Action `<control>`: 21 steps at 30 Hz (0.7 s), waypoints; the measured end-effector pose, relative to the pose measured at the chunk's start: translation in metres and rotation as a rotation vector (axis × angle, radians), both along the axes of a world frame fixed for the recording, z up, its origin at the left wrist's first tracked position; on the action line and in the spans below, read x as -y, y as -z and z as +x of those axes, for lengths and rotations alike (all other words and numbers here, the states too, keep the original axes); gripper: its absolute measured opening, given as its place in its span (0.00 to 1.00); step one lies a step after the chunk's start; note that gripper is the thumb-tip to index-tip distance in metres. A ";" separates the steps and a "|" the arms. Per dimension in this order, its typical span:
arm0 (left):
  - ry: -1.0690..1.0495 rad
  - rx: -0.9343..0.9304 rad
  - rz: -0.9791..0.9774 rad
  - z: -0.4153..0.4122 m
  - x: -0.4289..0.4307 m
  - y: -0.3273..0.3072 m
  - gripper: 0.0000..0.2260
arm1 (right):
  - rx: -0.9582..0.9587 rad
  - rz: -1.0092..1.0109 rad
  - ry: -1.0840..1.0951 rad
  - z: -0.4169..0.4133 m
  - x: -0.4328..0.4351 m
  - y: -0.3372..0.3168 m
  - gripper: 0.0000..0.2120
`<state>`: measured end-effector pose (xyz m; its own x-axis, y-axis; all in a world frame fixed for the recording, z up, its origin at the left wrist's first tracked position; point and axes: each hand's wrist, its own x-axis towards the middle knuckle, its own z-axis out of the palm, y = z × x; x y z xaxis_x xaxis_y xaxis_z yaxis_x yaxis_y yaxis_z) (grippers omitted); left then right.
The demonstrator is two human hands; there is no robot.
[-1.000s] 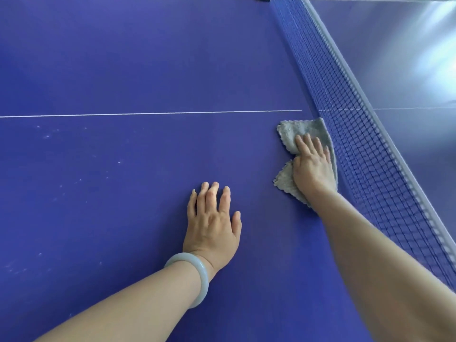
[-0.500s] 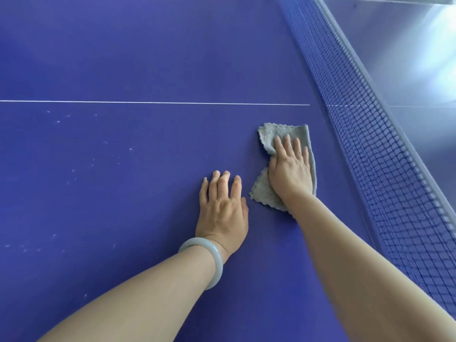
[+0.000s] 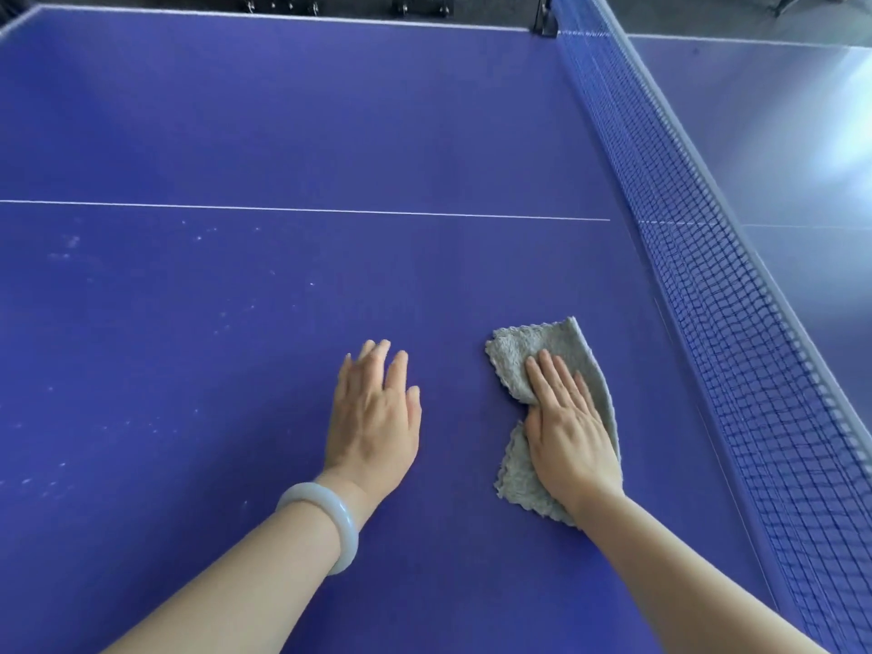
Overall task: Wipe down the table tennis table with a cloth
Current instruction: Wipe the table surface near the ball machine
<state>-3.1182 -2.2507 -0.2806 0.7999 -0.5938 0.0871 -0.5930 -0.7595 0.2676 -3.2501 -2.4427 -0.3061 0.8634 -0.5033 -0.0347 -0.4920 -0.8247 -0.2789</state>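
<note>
Head view: right hand [image 3: 571, 431] is lying flat on the grey cloth [image 3: 561, 351], fingers straight and together, pressing it onto the blue table tennis table [image 3: 283, 110] — cloth is sitting between the white centre line [image 3: 302, 210] and the near edge, near the net [image 3: 708, 285] but apart from it. Left hand [image 3: 373, 417] is resting palm-down on bare surface just beside the cloth, fingers straight, holding nothing. Pale bangle [image 3: 330, 521] is sitting on the left wrist. White specks [image 3: 71, 243] are showing toward the left edge.

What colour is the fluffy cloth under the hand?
The cloth is grey, pressed flat under the right hand. The head view shows it.
</note>
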 end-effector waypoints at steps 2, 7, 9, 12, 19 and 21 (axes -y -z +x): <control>-0.108 0.032 0.127 -0.001 -0.048 0.004 0.25 | 0.012 0.010 0.007 0.001 -0.001 -0.003 0.26; -0.134 -0.011 0.221 -0.002 -0.084 0.019 0.29 | 0.044 0.002 0.094 0.024 0.005 -0.007 0.26; -0.144 -0.015 0.181 -0.001 -0.082 0.022 0.28 | 0.042 0.041 0.231 0.061 0.006 -0.008 0.26; -0.144 -0.030 0.156 -0.002 -0.085 0.023 0.29 | 0.085 0.133 0.130 0.114 -0.035 -0.010 0.26; -0.151 -0.044 0.119 0.000 -0.090 0.024 0.27 | 0.053 0.089 -0.667 -0.004 -0.103 0.001 0.26; -0.142 -0.039 0.129 0.000 -0.087 0.024 0.25 | 0.040 0.037 -0.666 -0.009 -0.053 -0.003 0.26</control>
<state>-3.1187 -2.1641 -0.3045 0.8777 -0.4790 -0.0152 -0.4684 -0.8642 0.1839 -3.2594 -2.3893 -0.3032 0.9904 0.1384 -0.0033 0.1300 -0.9382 -0.3208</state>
